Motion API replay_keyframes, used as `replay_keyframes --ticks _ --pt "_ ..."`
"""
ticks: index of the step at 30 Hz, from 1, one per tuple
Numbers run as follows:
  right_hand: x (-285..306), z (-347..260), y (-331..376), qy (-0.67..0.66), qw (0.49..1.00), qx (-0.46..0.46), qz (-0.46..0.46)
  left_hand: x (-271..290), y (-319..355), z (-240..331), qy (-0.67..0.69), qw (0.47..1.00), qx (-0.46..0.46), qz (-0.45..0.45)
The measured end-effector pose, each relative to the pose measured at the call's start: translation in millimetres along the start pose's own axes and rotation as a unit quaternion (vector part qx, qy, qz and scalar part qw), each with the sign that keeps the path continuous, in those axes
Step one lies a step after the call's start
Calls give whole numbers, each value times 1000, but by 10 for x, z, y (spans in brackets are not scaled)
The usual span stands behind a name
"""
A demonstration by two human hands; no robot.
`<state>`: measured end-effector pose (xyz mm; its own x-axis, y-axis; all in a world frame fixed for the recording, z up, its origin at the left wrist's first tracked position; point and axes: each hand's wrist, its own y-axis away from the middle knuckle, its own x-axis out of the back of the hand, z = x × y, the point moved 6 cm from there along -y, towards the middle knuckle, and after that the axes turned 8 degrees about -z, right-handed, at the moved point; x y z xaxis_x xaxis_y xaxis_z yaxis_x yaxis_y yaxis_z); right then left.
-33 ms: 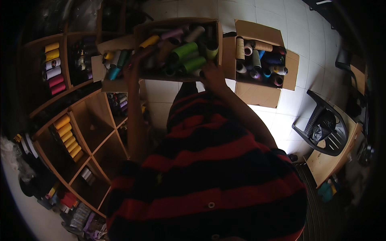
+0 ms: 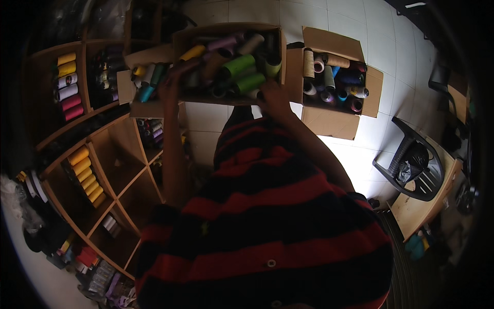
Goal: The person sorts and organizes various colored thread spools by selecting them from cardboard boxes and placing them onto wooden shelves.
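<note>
A large cardboard box (image 2: 221,99) full of thread cones is in front of me. Among the cones are a bright green cone (image 2: 239,64), a purple one (image 2: 225,41) and a yellow one (image 2: 192,52). My left hand (image 2: 170,86) is closed on the box's near left corner, its fingertips dark and partly lost against the cones. At the near right edge, my right hand (image 2: 272,96) grips the same box, fingers bent over the rim beside the green cones. What supports the box underneath is hidden.
Right of it, an open cardboard box (image 2: 329,123) of thread cones sits on the tiled floor; another with teal cones (image 2: 149,91) lies left. Wooden cubby shelves (image 2: 117,197) with yellow cones (image 2: 86,172) run along my left. A dark plastic chair (image 2: 432,177) stands right.
</note>
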<state>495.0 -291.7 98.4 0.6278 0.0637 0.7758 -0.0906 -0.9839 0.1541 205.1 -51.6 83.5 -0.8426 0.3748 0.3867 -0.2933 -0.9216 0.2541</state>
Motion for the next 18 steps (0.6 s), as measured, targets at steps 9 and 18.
replay_keyframes --ticks 9,18 --pt "284 128 163 -219 943 -190 162 -445 176 349 -201 973 -78 80" --pt "627 242 335 -212 901 -259 275 -1470 908 230 -171 931 -70 -314"
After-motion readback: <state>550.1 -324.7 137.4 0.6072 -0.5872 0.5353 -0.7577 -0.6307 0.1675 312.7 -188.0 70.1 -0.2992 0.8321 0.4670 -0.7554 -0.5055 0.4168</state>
